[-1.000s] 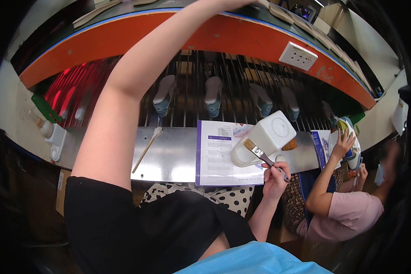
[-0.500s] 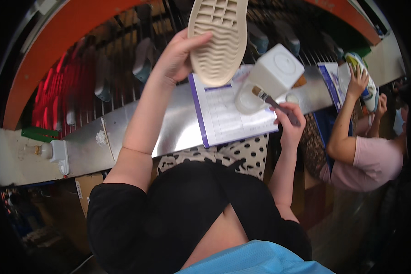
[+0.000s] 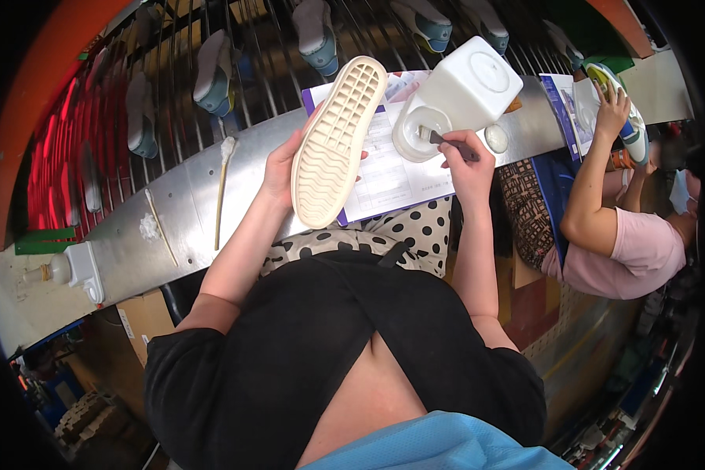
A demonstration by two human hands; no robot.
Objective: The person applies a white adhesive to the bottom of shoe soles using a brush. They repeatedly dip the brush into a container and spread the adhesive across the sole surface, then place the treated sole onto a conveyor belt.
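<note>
Left of the white container (image 3: pixel 478 78), the person's left hand (image 3: pixel 283 168) is curled around a cream shoe sole (image 3: pixel 338 145), gripping it from behind with fingertips showing past its far edge; the treaded side faces up. At the container's near, open end, the right hand (image 3: pixel 470 163) is closed on the dark handle of a brush (image 3: pixel 460 149), whose head sits inside the opening. A printed sheet (image 3: pixel 388 184) lies partly beneath the container, and a round pale disc (image 3: pixel 496 139) lies just beside its near end.
</note>
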